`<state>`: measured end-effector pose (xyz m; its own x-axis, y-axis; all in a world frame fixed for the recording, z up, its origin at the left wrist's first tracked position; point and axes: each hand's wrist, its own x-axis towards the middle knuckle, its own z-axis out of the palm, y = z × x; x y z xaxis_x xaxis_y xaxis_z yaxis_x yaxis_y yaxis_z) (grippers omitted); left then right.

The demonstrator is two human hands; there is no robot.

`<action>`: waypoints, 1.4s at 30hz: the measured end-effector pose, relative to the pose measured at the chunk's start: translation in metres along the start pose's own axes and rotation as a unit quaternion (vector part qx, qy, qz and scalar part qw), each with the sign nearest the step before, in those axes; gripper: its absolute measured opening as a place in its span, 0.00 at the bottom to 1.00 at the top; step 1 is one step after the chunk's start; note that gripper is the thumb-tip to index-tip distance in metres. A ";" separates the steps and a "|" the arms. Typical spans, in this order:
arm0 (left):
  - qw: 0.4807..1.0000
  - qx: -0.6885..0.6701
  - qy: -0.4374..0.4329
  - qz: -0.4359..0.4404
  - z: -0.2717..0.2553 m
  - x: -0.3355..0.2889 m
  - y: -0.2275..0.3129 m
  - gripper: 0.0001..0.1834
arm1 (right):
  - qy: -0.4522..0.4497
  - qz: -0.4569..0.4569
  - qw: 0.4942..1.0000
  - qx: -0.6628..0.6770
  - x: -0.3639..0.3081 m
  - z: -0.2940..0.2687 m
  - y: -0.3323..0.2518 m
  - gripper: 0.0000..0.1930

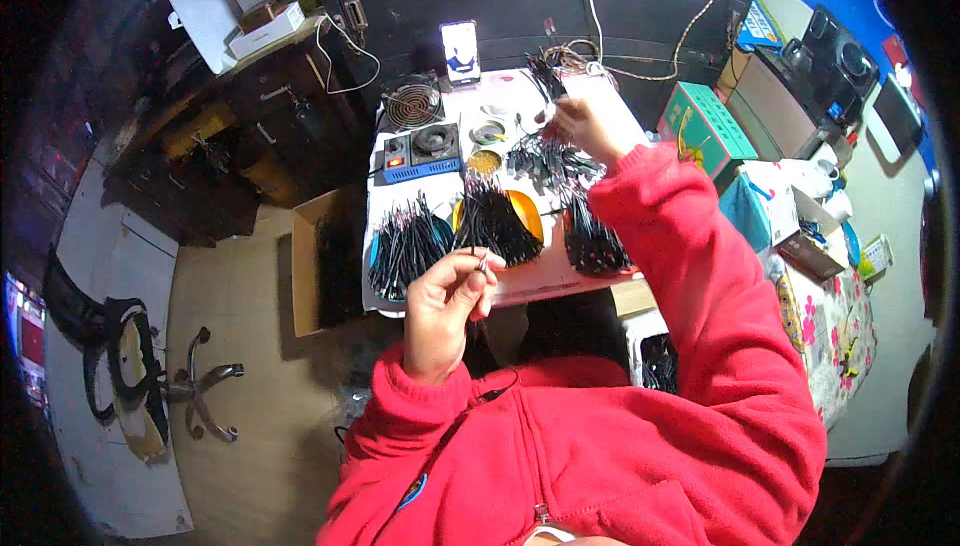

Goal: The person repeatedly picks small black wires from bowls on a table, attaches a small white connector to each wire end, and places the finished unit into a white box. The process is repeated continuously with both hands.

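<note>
Black wire bundles (405, 246) ring a small thin piece (484, 263) pinched in the left hand

The small thin piece sits between the thumb and forefinger of the left hand (449, 294), in front of the table's near edge. Those fingertips are together, clamped on it; its details are too small to make out. Just beyond stand three dense bundles of black wires, the middle one in a yellow-orange tray (526, 210).

Farther back, the right hand (580, 124) reaches over the far part of the white table (460, 101), near loose black pieces (548, 158) and another dark bunch (544, 76). Its fingers are bent; whether they grip anything, I cannot tell.

Left of that hand are a round tin (489, 133), a container of amber material (484, 162) and a blue device (421, 156) with a lit orange switch. Behind the device is a round fan grille (413, 105), and near it a bright-screened phone (460, 51) stands upright. On the floor to the left is an open cardboard box (303, 276); a green box (705, 126) stands right of the table.
</note>
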<state>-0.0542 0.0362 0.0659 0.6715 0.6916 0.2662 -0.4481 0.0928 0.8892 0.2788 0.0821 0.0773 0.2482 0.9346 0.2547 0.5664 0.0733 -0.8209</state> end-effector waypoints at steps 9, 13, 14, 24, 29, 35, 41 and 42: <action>0.999 -0.017 0.002 -0.034 -0.027 0.004 -0.018 0.06 | 0.138 0.105 0.871 -0.460 0.111 -0.025 0.051 0.15; 0.999 -0.020 -0.005 -0.042 -0.034 0.008 -0.021 0.06 | -0.166 0.073 0.982 0.054 0.046 0.000 -0.025 0.15; 0.999 -0.024 -0.011 -0.045 -0.034 0.008 -0.021 0.06 | -0.220 0.090 0.951 0.197 0.023 0.021 -0.042 0.16; 0.994 -0.065 -0.024 -0.083 -0.012 -0.028 -0.017 0.08 | -0.112 0.031 0.939 0.324 -0.141 0.087 -0.115 0.07; 0.989 -0.124 0.081 -0.029 0.005 -0.033 -0.005 0.12 | 0.012 -0.175 0.984 0.032 -0.187 0.098 -0.116 0.07; 0.996 -0.055 0.065 0.021 0.036 -0.036 0.004 0.11 | 0.018 -0.257 0.966 -0.009 -0.229 0.111 -0.119 0.11; 0.993 0.071 0.074 0.061 0.062 -0.054 0.000 0.10 | 0.064 -0.222 0.972 -0.048 -0.260 0.102 -0.120 0.09; 0.988 0.113 0.071 0.077 0.066 -0.058 -0.001 0.10 | 0.059 -0.217 0.973 -0.040 -0.265 0.101 -0.122 0.09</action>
<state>-0.0531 -0.0513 0.0740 0.5084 0.7806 0.3636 -0.3846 -0.1720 0.9069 0.0647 -0.1390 0.0585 0.0575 0.7743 0.6302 0.6970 0.4208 -0.5806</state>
